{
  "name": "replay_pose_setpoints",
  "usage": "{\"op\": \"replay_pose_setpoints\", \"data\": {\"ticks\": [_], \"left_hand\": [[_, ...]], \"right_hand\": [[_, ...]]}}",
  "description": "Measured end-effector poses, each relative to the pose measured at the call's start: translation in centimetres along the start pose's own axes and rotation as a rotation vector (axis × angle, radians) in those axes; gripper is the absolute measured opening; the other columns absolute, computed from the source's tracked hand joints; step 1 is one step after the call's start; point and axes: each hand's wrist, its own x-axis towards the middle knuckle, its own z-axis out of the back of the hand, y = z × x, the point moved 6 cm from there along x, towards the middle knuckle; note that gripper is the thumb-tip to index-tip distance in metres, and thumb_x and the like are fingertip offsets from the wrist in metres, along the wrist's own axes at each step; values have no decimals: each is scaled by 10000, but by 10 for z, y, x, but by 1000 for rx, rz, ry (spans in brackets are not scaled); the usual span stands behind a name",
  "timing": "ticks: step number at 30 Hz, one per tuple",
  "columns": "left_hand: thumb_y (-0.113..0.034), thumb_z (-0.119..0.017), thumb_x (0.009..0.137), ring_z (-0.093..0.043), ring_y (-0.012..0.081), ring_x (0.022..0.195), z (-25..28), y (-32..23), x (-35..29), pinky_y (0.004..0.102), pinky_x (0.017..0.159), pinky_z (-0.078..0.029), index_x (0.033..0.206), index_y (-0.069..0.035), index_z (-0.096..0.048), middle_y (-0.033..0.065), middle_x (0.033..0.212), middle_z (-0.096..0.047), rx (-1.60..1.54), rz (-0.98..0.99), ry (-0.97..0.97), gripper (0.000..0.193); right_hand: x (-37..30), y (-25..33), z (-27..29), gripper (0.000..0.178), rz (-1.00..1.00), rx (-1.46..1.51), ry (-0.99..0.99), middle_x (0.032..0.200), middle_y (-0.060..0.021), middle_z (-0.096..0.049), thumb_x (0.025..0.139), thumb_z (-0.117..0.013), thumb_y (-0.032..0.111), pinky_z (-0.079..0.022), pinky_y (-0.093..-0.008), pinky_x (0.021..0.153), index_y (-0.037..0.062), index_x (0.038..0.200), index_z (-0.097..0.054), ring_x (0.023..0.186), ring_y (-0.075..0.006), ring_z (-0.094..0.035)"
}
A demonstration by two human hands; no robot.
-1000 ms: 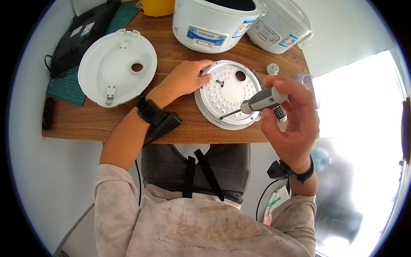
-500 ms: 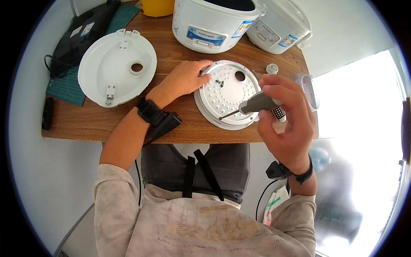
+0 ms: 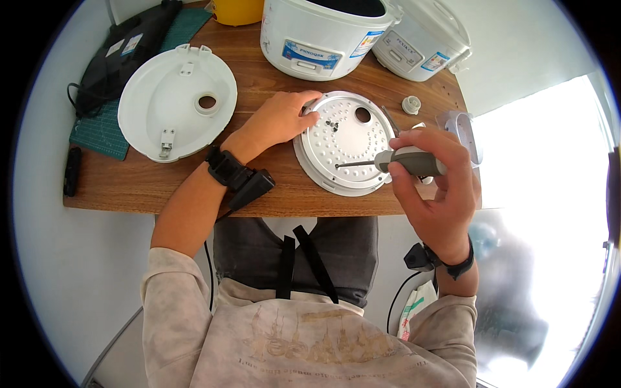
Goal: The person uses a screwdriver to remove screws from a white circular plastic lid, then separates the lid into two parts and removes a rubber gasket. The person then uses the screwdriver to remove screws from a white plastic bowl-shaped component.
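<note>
A round silver dimpled plate, like a rice cooker's inner lid, lies near the front edge of the wooden table. It has a round hole, and a few small dark screws rest on it. My left hand grips its left rim, thumb on top; the other fingers are partly hidden. In my right hand is a screwdriver with a grey handle. Its shaft points left, low over the plate, and the tip is at or just above the plate's lower left part. Contact is hard to make out.
Left of the plate lies a white lid shell. Two white rice cookers stand at the back. A small white cap and a clear plastic cup sit right. A black device lies on a green mat at far left.
My right hand has tilted the screwdriver flatter, its handle swinging right and down. The tip has shifted slightly up and right over the plate. My left hand stays on the rim.
</note>
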Motion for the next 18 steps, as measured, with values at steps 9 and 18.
{"op": "replay_pose_setpoints", "data": {"ticks": [9, 18], "left_hand": [[-249, -650, 948, -651, 273, 756, 7, -10, -1, 382, 699, -510, 1323, -66, -606, 178, 853, -688, 2, 43, -28, 420], [-144, -635, 926, -596, 193, 717, 5, -42, -6, 316, 650, -494, 1138, -102, -729, 91, 895, -668, -24, -249, 95, 235]], "right_hand": [[3, -44, 8, 334, -367, 155, -162, 991, -91, -687, 834, -800, 51, -579, -277, 732, 15, 1076, -573, 894, -136, -687], [7, -73, 7, 301, -371, 188, -273, 965, -81, -675, 875, -773, 78, -568, -254, 746, 20, 1062, -545, 869, -115, -670]]}}
